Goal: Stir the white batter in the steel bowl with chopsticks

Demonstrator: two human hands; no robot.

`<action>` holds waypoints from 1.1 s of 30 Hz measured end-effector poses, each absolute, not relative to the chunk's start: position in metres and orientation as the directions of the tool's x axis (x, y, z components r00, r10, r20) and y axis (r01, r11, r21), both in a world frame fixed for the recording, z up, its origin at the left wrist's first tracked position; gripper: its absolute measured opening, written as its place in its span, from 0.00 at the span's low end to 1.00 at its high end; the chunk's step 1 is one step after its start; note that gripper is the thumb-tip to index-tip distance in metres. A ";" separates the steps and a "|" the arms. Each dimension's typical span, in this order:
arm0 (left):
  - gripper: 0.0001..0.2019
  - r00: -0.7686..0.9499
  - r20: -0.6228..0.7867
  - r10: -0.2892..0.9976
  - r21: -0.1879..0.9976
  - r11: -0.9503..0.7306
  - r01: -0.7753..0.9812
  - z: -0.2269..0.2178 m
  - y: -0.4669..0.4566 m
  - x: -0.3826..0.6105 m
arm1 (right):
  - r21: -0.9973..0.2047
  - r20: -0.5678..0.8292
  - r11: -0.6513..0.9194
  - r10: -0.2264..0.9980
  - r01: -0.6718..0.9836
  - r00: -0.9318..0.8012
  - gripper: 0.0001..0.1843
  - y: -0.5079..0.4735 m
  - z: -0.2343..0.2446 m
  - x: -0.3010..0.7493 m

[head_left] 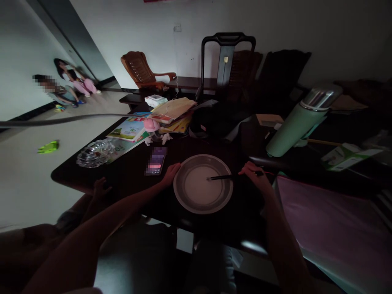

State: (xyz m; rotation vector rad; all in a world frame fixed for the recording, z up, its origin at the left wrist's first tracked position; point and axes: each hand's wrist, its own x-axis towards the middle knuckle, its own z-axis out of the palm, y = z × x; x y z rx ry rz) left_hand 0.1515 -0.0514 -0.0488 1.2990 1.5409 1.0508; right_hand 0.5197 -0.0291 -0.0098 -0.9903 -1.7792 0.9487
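A round, shallow metal bowl stands on the dark table in front of me, with a pale, milky mixture in it. My left hand is at the bowl's left rim, its fingers closed against the edge. In my right hand, fingers closed, is a pair of dark chopsticks. Their tips reach into the mixture near the middle of the bowl. A phone with a lit screen lies just beyond my left hand.
Left on the table are a glass ashtray, booklets and a pink toy. A green thermos leans at the right, above a pink sheet. Another person's hand touches the table's left edge. Two people sit by the wall.
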 end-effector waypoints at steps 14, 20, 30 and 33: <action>0.17 -0.120 -0.040 0.992 0.914 0.085 0.396 -0.039 -0.052 0.156 | -0.894 0.331 0.396 0.899 0.208 -0.287 0.23 -0.032 -0.006 0.517; 0.16 -0.108 -0.055 0.993 0.895 0.097 0.436 -0.040 -0.050 0.153 | -0.892 0.310 0.417 0.847 0.177 -0.433 0.19 -0.034 -0.008 0.504; 0.17 -0.087 -0.044 0.995 0.895 0.078 0.440 -0.043 -0.049 0.150 | -0.899 0.290 0.400 0.851 0.182 -0.437 0.22 -0.037 -0.007 0.499; 0.18 -0.074 -0.035 0.997 0.888 0.065 0.454 -0.047 -0.048 0.147 | -0.882 0.329 0.422 0.870 0.211 -0.368 0.18 -0.034 -0.011 0.501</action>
